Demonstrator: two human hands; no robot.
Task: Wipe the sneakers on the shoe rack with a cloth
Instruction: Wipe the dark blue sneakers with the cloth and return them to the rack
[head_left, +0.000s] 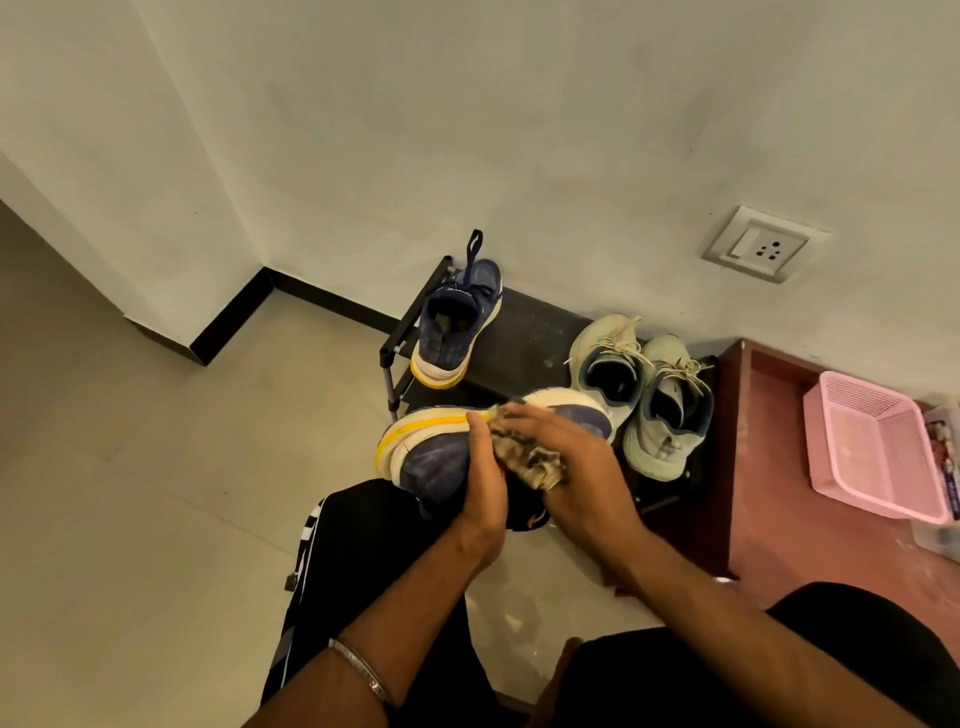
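Note:
My left hand (480, 478) grips a navy sneaker (431, 457) with a white and yellow sole, held on its side in front of the black shoe rack (524, 338). My right hand (566, 457) presses a crumpled brown patterned cloth (524, 452) against the sneaker's side. The matching navy sneaker (457, 327) stands on the rack's left end. A pair of pale grey-green sneakers (644, 395) sits on the rack's right end.
A pink plastic basket (878, 447) rests on a reddish-brown surface (769, 493) to the right. A wall socket (763, 244) is above the rack. My legs in black trousers (363, 561) are below, over a beige tiled floor (156, 493).

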